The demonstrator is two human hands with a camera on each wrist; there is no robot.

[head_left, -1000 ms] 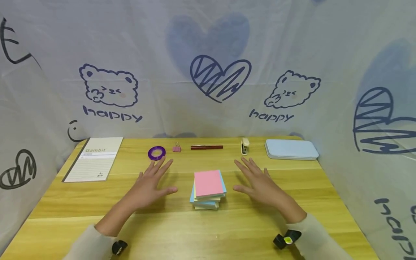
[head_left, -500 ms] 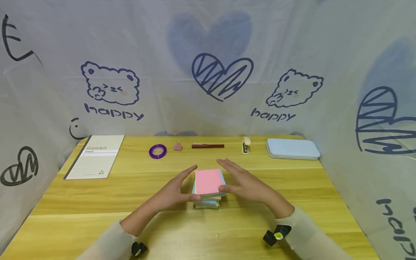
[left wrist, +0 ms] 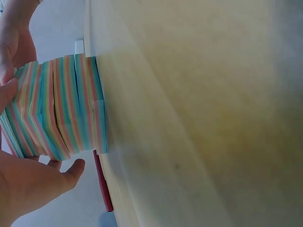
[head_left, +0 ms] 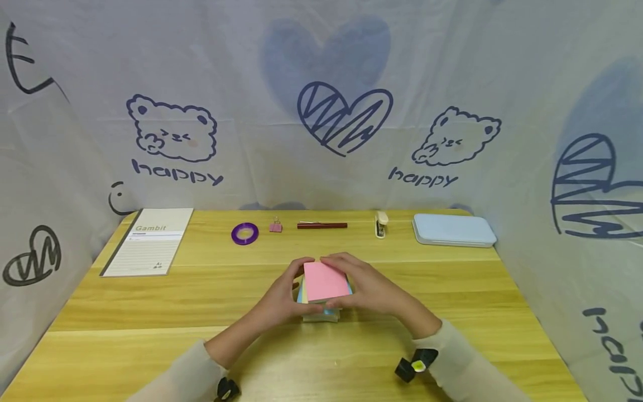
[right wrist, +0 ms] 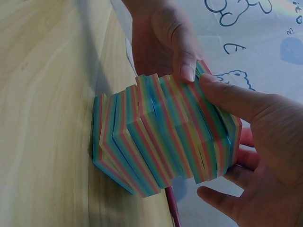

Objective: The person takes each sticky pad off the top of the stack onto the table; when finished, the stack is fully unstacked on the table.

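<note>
A tall stack of sticky note pads stands on the wooden table, a pink sheet on top. Its sides show slightly offset layers of pink, yellow, green and blue in the left wrist view. My left hand grips the stack's upper part from the left, thumb along the near side. From the other side my right hand holds it too, fingers round the far corner. The two thumbs meet at the near face, seen in the right wrist view near the top of the sticky note stack. The lower pads show below both hands.
Along the table's back edge lie a notebook, a purple ring-shaped roll, a pink binder clip, a dark red pen, a small stapler and a light blue case. A printed cloth hangs behind and at both sides.
Both hands have come inward from either side of the stack, fingers spread at first, and now clasp its upper part. The things along the back have stayed put.
</note>
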